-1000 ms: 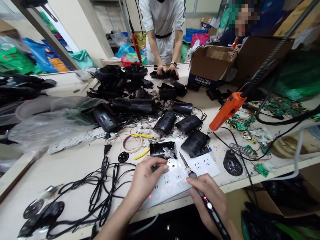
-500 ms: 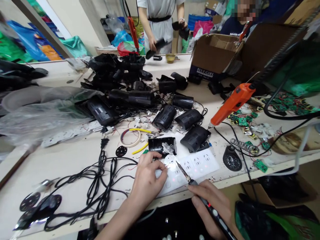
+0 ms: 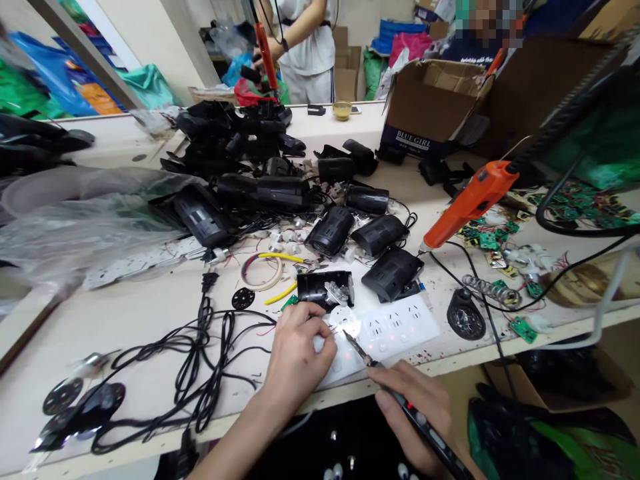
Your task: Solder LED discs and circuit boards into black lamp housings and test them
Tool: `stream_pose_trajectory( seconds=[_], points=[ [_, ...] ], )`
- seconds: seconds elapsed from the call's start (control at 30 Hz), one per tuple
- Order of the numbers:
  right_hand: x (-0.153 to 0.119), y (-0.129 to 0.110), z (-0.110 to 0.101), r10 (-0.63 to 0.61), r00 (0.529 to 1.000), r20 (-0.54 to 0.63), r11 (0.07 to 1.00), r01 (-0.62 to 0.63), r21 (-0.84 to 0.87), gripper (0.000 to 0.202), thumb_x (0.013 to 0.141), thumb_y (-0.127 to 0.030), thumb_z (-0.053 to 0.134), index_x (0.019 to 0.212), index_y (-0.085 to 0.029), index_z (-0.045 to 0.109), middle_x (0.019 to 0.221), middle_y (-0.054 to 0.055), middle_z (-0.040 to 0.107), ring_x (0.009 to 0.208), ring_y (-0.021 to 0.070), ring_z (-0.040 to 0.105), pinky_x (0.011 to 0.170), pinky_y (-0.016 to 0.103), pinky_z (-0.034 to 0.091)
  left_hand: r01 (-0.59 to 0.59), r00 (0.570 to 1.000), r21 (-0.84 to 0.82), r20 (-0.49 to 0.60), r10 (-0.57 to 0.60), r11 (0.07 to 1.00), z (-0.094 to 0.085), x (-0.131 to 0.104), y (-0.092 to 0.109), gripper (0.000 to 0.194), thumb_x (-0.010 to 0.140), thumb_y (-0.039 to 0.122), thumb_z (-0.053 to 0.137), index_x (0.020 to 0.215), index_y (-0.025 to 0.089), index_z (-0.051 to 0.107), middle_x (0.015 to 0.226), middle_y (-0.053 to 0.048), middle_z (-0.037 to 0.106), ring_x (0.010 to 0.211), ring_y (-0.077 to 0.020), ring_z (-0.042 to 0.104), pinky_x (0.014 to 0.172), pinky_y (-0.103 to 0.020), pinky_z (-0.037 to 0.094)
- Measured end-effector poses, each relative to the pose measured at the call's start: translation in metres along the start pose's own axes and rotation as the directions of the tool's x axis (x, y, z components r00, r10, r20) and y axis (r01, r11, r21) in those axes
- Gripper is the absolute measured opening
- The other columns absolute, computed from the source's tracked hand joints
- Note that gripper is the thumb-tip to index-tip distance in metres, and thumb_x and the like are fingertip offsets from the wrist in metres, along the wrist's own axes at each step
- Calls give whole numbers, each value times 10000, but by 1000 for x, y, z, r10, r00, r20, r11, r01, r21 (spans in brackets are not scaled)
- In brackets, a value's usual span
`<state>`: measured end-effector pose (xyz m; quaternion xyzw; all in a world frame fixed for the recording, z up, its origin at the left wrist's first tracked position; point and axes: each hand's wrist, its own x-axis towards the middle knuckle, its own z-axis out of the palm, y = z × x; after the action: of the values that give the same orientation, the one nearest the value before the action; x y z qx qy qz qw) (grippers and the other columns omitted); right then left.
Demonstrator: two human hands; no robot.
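My right hand [image 3: 417, 410] is closed around a black soldering iron [image 3: 425, 427] with a small red light. The iron's tip points up and left, by the edge of a round white disc [image 3: 344, 321] on a white power strip [image 3: 395, 333]. Beside the disc, my left hand [image 3: 303, 343] has its fingers pinched together; thin wires show near the fingertips, but what they grip is too small to make out. Just behind my left hand lies an open black housing [image 3: 315, 288] with a silvery part in it.
Black cables [image 3: 205, 367] lie coiled at the left. Black housings [image 3: 235, 187] pile up behind. An orange electric screwdriver [image 3: 467, 203] hangs at the right, near green circuit boards [image 3: 523, 329]. A person [image 3: 305, 47] stands across the table beyond a cardboard box [image 3: 433, 100].
The iron's tip and my right hand have shifted slightly left, closer to my left fingertips. The person across the table has moved left and turned.
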<state>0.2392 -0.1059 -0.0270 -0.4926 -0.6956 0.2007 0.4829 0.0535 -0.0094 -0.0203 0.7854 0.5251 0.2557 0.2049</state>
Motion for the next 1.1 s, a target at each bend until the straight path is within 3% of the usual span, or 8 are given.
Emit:
stream_pose_trajectory(
  seconds=[0.63,0.9,1.1],
  points=[
    [5,-1,3,19,997,81,1000,-19,0,273,892,-95,514,1113,-191,642,779,36,648,670,142,639,596,237,530,-14,1000,31,-20,15,999,1,1,1,161,753,115,592,622,202,626,919,-62,656,862,-244,555,801,-427,479],
    [1,6,1,-32,991,127,999,37,-36,306,869,-74,535,1126,-193,648,836,48,677,704,148,662,632,245,557,-25,999,22,-22,25,999,3,1,-1,147,750,122,591,627,194,626,914,-68,654,855,-246,550,789,-425,468],
    [4,0,-3,3,997,71,1000,-4,5,327,865,-63,527,1144,-188,644,846,49,676,718,151,660,637,241,555,-15,1000,22,-13,15,1000,2,1,-1,148,746,121,594,625,199,631,913,-62,656,853,-241,551,794,-419,467]
  ],
)
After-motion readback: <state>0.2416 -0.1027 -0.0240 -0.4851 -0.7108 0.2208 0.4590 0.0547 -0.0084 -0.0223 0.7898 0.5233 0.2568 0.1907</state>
